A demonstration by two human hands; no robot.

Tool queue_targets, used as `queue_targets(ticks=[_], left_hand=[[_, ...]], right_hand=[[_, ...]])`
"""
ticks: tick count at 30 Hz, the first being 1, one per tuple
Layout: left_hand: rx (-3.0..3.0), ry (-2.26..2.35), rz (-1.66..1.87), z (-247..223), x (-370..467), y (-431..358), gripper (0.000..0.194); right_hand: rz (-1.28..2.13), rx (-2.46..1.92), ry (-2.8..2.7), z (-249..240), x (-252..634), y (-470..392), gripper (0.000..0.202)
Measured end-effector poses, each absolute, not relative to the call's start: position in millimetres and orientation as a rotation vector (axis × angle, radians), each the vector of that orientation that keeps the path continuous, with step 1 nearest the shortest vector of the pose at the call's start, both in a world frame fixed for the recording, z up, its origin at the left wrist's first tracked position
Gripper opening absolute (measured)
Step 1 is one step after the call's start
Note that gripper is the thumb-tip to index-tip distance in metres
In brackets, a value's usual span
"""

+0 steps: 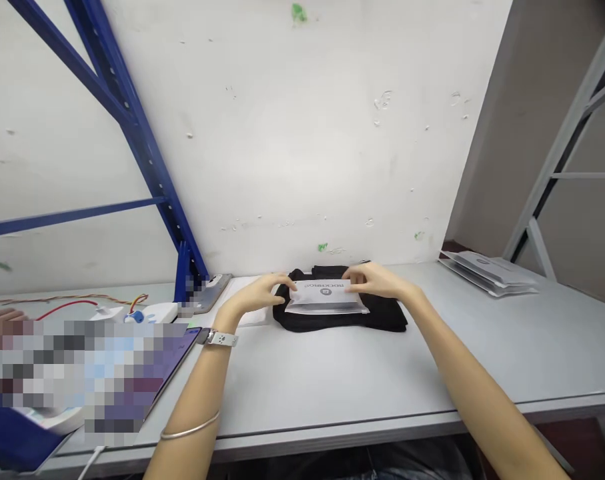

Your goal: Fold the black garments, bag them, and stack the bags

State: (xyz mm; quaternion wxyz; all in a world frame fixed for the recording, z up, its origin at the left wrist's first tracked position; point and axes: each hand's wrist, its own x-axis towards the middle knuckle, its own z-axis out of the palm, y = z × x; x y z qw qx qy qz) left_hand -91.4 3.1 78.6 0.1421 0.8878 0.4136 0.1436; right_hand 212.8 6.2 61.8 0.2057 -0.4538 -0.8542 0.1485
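Note:
A translucent white pouch (327,297) with dark lettering and a round logo lies on folded black cloth (337,323) at the middle of the table. At the pouch's left end is my left hand (262,292), its thumb and fingers closed on that edge. My right hand (375,279) has its fingers bent over the pouch's upper right part, closed on it. The fingertips of both hands are small in view. A white sheet (252,317) lies partly under my left hand.
Several similar pouches (487,267) are stacked at the right. To the left are a tablet (175,350), a phone-like device (212,293), a power strip (155,312) with cables, and another person's hand (2,317). A blue metal frame (147,147) stands behind them.

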Motion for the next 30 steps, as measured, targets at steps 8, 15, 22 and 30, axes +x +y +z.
queue_targets(ticks=[8, 15, 22, 30], left_hand=[[2.75, 1.538, 0.408, 11, -14, 26, 0.044], [2.737, 1.528, 0.206, -16, -26, 34, 0.048], [2.451, 1.621, 0.221, -12, -33, 36, 0.06], [2.513, 1.791, 0.332, -8, -42, 33, 0.053]], right_hand=[[0.126, -1.405, -2.438, -6, 135, 37, 0.055], [0.193, -1.443, -2.526, -21, 136, 40, 0.057], [0.477, -1.612, -2.357, -24, 175, 48, 0.064], [0.629, -1.442, -1.982, -11, 200, 55, 0.042]])
